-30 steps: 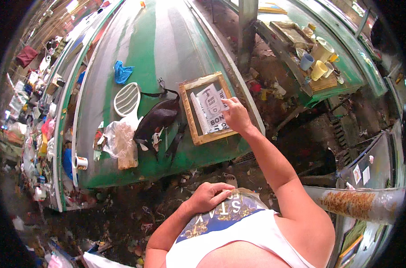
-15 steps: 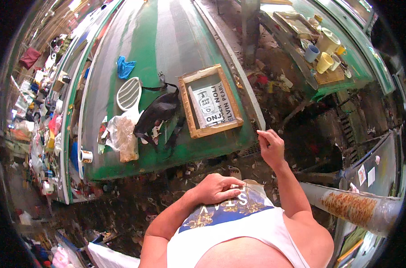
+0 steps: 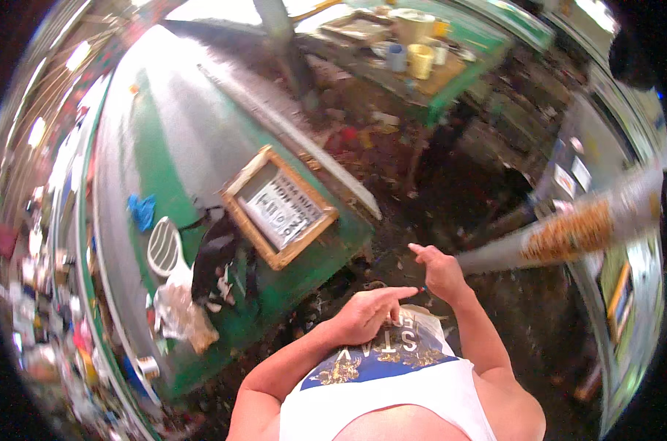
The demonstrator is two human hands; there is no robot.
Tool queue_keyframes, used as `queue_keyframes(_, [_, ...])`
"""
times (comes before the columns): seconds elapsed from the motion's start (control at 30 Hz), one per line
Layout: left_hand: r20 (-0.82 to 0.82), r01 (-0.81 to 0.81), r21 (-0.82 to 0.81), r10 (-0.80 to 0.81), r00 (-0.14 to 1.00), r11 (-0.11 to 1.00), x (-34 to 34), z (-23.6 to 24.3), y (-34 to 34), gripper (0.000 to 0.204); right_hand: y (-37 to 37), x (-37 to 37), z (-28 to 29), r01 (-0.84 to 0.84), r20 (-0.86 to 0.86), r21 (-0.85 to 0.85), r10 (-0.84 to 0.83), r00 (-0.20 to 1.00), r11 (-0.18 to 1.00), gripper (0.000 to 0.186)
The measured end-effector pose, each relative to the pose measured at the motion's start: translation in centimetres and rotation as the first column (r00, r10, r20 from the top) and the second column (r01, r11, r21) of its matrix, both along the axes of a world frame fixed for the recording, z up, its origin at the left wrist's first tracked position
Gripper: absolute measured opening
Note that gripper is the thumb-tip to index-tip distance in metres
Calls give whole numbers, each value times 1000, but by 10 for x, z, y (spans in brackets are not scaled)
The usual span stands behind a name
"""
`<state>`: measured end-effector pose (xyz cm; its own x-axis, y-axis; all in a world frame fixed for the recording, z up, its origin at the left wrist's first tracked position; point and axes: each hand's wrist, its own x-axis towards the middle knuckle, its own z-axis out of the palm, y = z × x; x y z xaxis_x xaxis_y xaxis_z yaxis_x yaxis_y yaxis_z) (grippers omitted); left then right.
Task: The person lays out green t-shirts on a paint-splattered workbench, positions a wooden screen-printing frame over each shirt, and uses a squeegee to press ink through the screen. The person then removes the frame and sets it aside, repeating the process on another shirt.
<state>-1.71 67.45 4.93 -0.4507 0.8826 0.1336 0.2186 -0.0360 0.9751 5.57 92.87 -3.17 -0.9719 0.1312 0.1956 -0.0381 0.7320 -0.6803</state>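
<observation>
My left hand (image 3: 366, 314) is at my printed white top, index finger stretched forward, others bent. My right hand (image 3: 440, 272) hovers just right of it, forefinger out, others curled. I cannot see anything held in either. Beyond them, the green-and-grey surface (image 3: 146, 110) carries a wooden frame (image 3: 304, 242) around a printed white sheet (image 3: 278, 209). Left of the frame lie a black bag (image 3: 212, 264), a white racket-like object (image 3: 166, 242), crumpled clear plastic (image 3: 179, 309) and blue plastic (image 3: 141, 212).
A rusty pipe (image 3: 568, 231) crosses at the right. A post (image 3: 282, 51) stands beside a farther bench (image 3: 447, 99) with cups (image 3: 420, 62) and trays. Mixed refuse (image 3: 43, 331) fills the left side; dark littered floor (image 3: 488, 309) lies below the pipe.
My view has turned right, so the table sits further left and tilted. My right hand left the frame and now is beside my left, whose index finger has straightened.
</observation>
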Motion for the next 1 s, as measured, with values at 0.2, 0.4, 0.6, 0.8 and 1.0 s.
queue_keyframes(0.2, [1,239,40,-239,971,970,14,-6,-15,34,-53,85,-4,137,135,109,-151,979,985,48])
queue_keyframes(0.4, [189,489,-121,-464,866,864,34,-3,-18,33,-97,168,-19,153,508,255,-267,819,955,35])
queue_keyframes(0.6, [164,655,-438,-662,731,615,50,15,-1,34,-117,225,-41,286,610,272,-394,687,919,23])
queue_keyframes(0.8, [144,654,-560,-718,682,509,57,15,25,36,-108,249,-76,366,607,234,-430,669,901,23])
queue_keyframes(1.0, [167,670,-487,-694,701,560,90,-1,66,35,-76,284,-112,349,717,189,-372,590,918,27])
